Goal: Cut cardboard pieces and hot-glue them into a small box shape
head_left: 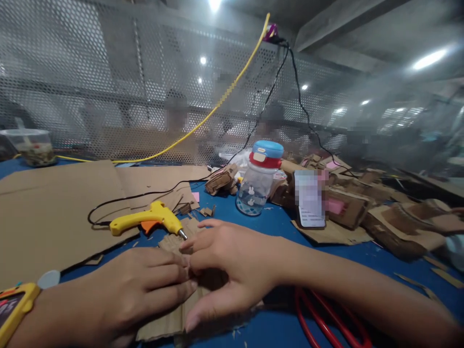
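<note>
A piece of brown corrugated cardboard (163, 326) lies on the blue table in front of me, partly hidden under both hands. My left hand (145, 285) grips it from the left, its fingers pressed together over the surface and its thumb mostly out of sight. From the right, my right hand (232, 261) holds the same piece, thumb at the near side and curved fingers at the far side. The fingertips of both hands meet near the middle. Just beyond them, a yellow glue gun (148, 220) with an orange trigger rests on its side, its metal nozzle pointing toward my right fingers.
A large cardboard sheet (72, 208) covers the left side. Behind my right hand stand a clear bottle (253, 188) with a blue lid and an upright phone (310, 203). Cardboard constructions (348, 208) fill the right. A red cable (319, 319) lies under my right forearm.
</note>
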Motion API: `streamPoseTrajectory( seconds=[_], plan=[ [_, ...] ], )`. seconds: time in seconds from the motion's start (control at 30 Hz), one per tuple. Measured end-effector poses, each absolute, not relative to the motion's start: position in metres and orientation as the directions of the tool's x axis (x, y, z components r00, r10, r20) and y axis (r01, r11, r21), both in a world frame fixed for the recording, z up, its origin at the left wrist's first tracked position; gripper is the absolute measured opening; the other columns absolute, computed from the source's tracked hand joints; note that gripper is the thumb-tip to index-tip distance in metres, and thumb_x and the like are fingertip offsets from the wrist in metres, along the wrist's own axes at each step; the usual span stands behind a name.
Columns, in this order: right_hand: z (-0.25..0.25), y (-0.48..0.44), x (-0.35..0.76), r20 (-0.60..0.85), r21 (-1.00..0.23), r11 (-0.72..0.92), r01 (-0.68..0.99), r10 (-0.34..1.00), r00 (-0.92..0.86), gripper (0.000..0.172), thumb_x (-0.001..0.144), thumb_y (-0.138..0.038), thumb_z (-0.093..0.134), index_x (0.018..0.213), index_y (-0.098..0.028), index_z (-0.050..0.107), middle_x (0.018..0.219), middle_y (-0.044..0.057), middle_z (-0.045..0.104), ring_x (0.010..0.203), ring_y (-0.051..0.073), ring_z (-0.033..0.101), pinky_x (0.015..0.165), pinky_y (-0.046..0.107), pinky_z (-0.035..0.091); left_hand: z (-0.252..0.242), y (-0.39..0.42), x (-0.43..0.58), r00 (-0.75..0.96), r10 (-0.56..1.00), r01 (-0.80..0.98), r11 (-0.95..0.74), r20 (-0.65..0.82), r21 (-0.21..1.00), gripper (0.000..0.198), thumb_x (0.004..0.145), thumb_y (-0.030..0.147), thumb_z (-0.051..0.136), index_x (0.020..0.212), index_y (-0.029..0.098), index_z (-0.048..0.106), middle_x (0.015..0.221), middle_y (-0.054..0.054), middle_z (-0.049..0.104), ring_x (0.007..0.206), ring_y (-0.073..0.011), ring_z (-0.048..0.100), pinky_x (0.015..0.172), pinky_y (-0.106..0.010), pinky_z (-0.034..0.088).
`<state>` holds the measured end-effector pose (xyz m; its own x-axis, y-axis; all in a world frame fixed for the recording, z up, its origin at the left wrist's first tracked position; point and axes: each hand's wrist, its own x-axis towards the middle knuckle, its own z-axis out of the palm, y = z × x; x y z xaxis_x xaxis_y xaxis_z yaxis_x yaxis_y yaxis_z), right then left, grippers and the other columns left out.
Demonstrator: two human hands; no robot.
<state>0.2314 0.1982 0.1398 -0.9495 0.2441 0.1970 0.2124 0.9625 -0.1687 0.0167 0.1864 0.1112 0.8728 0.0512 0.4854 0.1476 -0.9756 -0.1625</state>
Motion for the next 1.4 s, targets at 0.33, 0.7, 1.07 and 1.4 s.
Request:
streamPoseTrajectory(
  seconds=[0.33, 0.7, 1.07, 1.4],
  plan=[
    [0.131, 0.207, 0.231, 0.299, -0.193, 0.972, 0.135, 0.189, -0.935, 0.051, 0.096, -0.056, 0.045, 0.071, -0.015, 0.062, 0.075, 0.007, 0.068, 0.081, 0.017, 0.064, 0.082, 0.029, 0.045, 0.087, 0.195, -0.007, 0.895, 0.032, 0.114, -0.981, 0.445, -0.158, 0.054, 0.079, 0.011, 0.040, 0.131, 0.017, 0.055, 0.123, -0.003, 0.071, 0.122, -0.0130, 0.059, 0.103, -0.023, 0.049],
    [0.129, 0.208, 0.232, 0.383, -0.176, 0.979, 0.100, 0.162, -0.910, 0.044, 0.095, -0.053, 0.047, 0.069, -0.018, 0.057, 0.066, 0.001, 0.060, 0.067, 0.016, 0.057, 0.068, 0.027, 0.042, 0.077, 0.194, -0.019, 0.926, 0.129, 0.169, -0.982, 0.354, -0.084, 0.069, 0.072, 0.013, 0.044, 0.141, 0.017, 0.043, 0.136, -0.005, 0.062, 0.124, -0.0168, 0.059, 0.100, -0.026, 0.052],
    [0.127, 0.208, 0.232, 0.417, -0.243, 0.967, 0.081, 0.179, -0.891, 0.040, 0.092, -0.049, 0.055, 0.065, -0.020, 0.048, 0.061, -0.003, 0.051, 0.059, 0.012, 0.046, 0.062, 0.026, 0.036, 0.075, 0.193, -0.020, 0.908, 0.099, 0.158, -0.981, 0.407, -0.114, 0.064, 0.072, 0.013, 0.046, 0.136, 0.018, 0.049, 0.124, -0.005, 0.070, 0.120, -0.0158, 0.061, 0.101, -0.025, 0.051],
    [0.127, 0.207, 0.233, 0.371, -0.279, 0.953, 0.119, 0.222, -0.902, 0.041, 0.091, -0.053, 0.053, 0.067, -0.020, 0.049, 0.061, -0.003, 0.051, 0.057, 0.012, 0.045, 0.058, 0.026, 0.033, 0.076, 0.194, -0.019, 0.912, 0.126, 0.159, -0.986, 0.390, -0.051, 0.058, 0.078, 0.013, 0.046, 0.136, 0.020, 0.052, 0.133, -0.004, 0.065, 0.121, -0.0192, 0.062, 0.102, -0.029, 0.051]
  ],
)
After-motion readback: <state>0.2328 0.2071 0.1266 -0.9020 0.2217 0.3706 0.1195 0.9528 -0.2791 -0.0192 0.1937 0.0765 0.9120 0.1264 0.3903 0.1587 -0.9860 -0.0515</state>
